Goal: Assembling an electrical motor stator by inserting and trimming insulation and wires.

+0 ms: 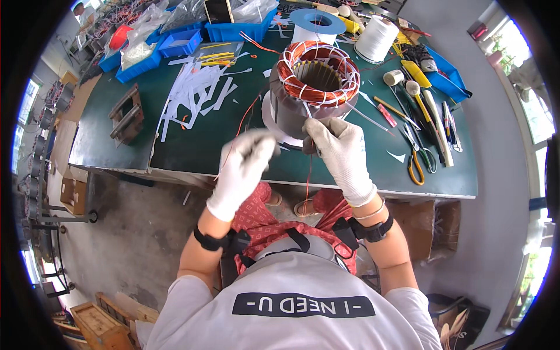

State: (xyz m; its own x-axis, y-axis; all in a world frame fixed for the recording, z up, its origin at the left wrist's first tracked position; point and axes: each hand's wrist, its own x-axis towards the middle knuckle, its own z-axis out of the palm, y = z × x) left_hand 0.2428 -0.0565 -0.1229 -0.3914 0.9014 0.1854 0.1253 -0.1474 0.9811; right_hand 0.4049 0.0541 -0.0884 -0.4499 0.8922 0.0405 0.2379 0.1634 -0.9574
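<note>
A motor stator (286, 114) stands upright near the table's front edge. Its ring of copper windings (291, 73) is laced with white cord at intervals. My gloved right hand (340, 151) is closed at the front of the ring, pinching a thin white strand (308, 109) that comes down from the windings. Beneath those fingers hangs a thin red wire (308, 182). Left of the stator, my gloved left hand (244, 169) is raised with its fingers smeared by motion. Another thin red wire (240, 125) passes close by it; whether it is gripped I cannot tell.
White paper strips (195, 87) lie scattered at left, near a metal block (126, 114). Blue bins (181, 42) line the back. A blue-flanged spool (318, 24) and a white cord spool (376, 39) stand behind the stator. Scissors (416, 166) and mallets (420, 99) lie at right.
</note>
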